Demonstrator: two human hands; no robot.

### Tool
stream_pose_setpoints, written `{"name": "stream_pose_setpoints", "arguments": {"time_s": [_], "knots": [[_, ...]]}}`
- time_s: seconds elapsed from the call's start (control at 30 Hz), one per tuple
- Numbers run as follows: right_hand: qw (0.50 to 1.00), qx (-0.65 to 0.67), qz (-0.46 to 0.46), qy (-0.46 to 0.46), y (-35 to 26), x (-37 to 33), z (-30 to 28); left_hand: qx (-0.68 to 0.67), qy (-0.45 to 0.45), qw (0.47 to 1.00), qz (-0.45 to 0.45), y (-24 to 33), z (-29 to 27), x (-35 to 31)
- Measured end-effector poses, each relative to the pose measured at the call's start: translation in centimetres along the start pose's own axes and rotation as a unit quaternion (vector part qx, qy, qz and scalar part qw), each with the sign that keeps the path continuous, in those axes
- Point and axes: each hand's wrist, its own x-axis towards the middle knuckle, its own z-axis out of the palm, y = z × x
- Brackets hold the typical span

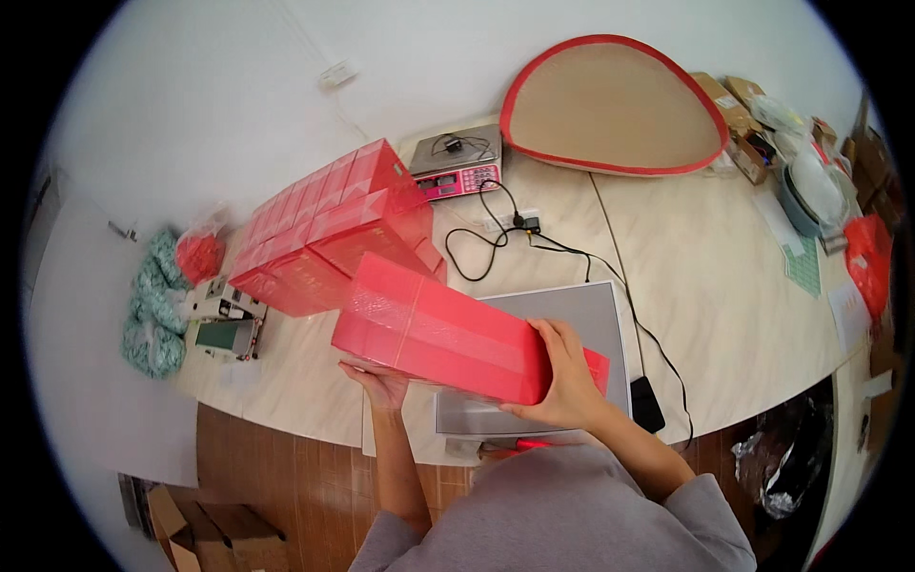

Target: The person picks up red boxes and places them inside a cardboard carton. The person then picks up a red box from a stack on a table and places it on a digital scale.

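Red carton, sealed with clear tape (429,319): in the head view you hold it, slanted, at the centre of the frame, over a white-edged grey panel (593,315) on the surface (753,324). Your right hand (572,386) clasps its right end, thumb and fingers spread across it. Your left hand (386,389) is under its lower left end; its fingers are partly hidden, so their closure cannot be told. Stacked red cartons (315,253) stand left of centre, near a pink-fronted weighing scale (472,180) at upper centre. A black phone (647,404) lies at lower right.
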Motion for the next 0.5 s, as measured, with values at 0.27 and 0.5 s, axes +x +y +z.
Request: {"name": "stream_pose_setpoints", "arguments": {"time_s": [0.27, 0.5], "knots": [[0.983, 0.163, 0.072, -0.048, -0.1, -1.4, -0.6, 0.190, -0.036, 0.981, -0.018, 3.1, -5.6, -6.1], [0.878, 0.446, 0.161, -0.067, 3.3, -4.1, 4.2, 0.321, 0.057, 0.945, -0.001, 3.3, -7.9, -15.1]]}}
